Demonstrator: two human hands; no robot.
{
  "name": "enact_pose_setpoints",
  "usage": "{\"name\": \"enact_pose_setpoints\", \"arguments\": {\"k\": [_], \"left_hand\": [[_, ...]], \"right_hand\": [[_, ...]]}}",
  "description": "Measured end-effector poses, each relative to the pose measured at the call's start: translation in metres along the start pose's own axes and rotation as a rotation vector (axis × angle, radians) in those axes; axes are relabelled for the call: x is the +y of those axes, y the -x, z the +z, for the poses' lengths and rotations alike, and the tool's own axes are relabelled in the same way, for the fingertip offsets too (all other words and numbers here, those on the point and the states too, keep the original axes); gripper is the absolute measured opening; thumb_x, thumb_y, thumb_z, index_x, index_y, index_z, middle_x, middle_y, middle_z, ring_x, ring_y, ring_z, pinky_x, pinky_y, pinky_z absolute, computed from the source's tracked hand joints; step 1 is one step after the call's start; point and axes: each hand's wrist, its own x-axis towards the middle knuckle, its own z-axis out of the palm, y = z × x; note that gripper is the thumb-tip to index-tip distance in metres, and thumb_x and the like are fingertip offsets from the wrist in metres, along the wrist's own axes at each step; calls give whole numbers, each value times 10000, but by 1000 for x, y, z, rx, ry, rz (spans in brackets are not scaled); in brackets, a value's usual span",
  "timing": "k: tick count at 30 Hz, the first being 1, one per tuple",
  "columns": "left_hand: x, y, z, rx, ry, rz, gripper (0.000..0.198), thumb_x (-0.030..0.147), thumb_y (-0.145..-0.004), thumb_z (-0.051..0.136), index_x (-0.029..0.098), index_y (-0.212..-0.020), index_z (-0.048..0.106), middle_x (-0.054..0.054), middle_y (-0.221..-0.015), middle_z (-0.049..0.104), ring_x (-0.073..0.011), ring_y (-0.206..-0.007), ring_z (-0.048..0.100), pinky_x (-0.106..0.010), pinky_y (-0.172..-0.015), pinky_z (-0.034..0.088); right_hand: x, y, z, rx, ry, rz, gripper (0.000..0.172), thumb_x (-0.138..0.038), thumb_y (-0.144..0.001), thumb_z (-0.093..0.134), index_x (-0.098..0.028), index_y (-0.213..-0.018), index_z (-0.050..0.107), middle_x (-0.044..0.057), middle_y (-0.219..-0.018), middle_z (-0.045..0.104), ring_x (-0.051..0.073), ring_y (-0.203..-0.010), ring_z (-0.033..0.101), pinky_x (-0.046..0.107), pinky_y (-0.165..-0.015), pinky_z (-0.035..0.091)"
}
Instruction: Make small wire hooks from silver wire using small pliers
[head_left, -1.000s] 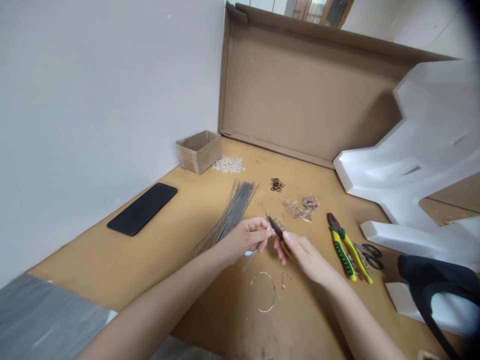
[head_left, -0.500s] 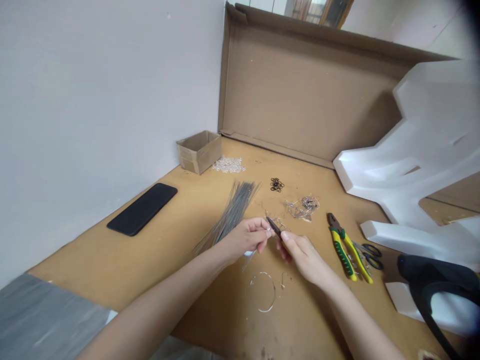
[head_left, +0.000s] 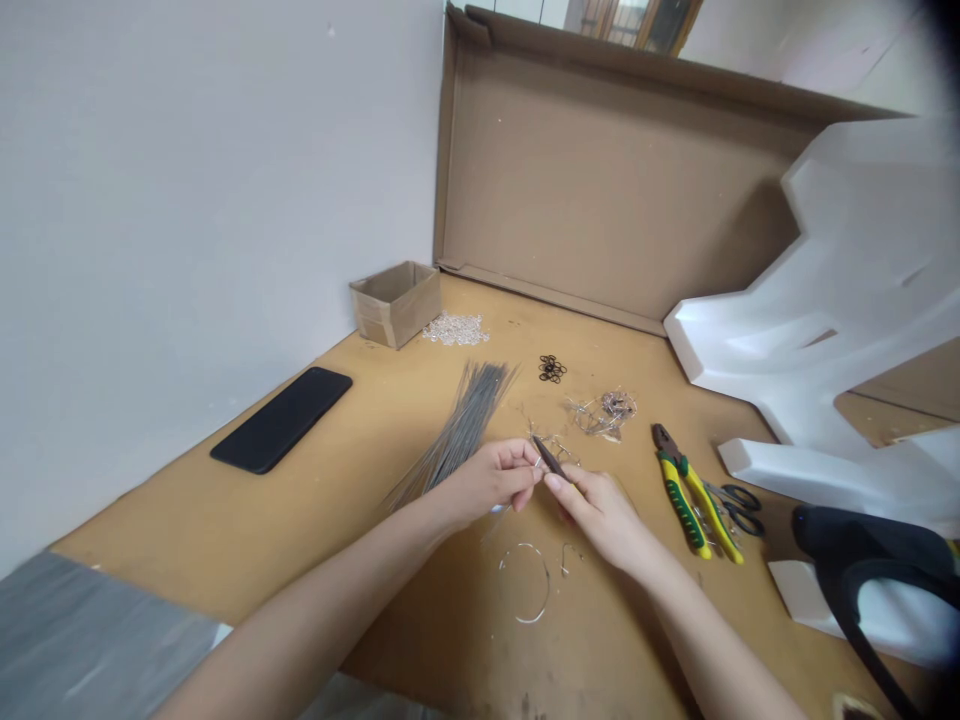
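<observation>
Wooden tabletop [head_left: 360, 530] runs back to a large cardboard sheet [head_left: 600, 190] and white foam blocks [head_left: 840, 300]. Near its middle, just beside a wire bundle [head_left: 459, 432], the left hand [head_left: 487, 483] pinches a short wire piece [head_left: 537, 463]. The right hand [head_left: 604, 510] is closed round small pliers [head_left: 550, 456], their tip at that wire.

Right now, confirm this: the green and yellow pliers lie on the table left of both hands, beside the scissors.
Wrong side. The head view shows the green and yellow pliers lying on the table right of both the left hand and the right hand, beside the scissors.
</observation>
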Motion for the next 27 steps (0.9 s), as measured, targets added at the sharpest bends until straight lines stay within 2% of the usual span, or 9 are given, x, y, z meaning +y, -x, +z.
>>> {"name": "enact_pose_setpoints", "arguments": {"k": [7,13,16,22,27], "left_hand": [[0,0,1,20,-34,-28,230,383,-742,545,160,-747,492,83,-406,446,-44,-358,296,-185,-416,226],[1,-1,2,76,-21,-36,151,305,-719,531,161,-728,483,85,-396,444,-45,-361,298,-186,-428,216],[1,-1,1,67,-9,-41,135,292,-713,524,167,-721,475,88,-386,444,-46,-357,296,-187,-429,209],[2,1,0,28,-9,27,153,313,-742,511,168,-725,466,84,-400,456,-47,-371,309,-189,-441,232],[-1,1,1,59,-18,49,118,271,-742,503,169,-729,445,87,-395,455,-49,-364,315,-187,-433,237]], "right_hand": [[1,-1,4,77,130,31,447,-562,-812,411,-180,-593,485,-36,-502,405,105,-480,369,222,-469,276],[6,-5,15,185,182,47,471,-576,-811,395,-191,-545,450,-39,-468,389,107,-455,366,224,-463,279],[7,-6,16,178,146,38,470,-575,-812,394,-188,-552,454,-38,-477,389,108,-462,374,224,-467,283],[5,-7,12,83,-36,1,458,-547,-836,366,-167,-632,518,-24,-555,425,122,-544,429,218,-507,319],[2,-6,12,186,109,33,423,-566,-801,421,-194,-602,459,-31,-518,419,120,-498,410,220,-485,288]]}}
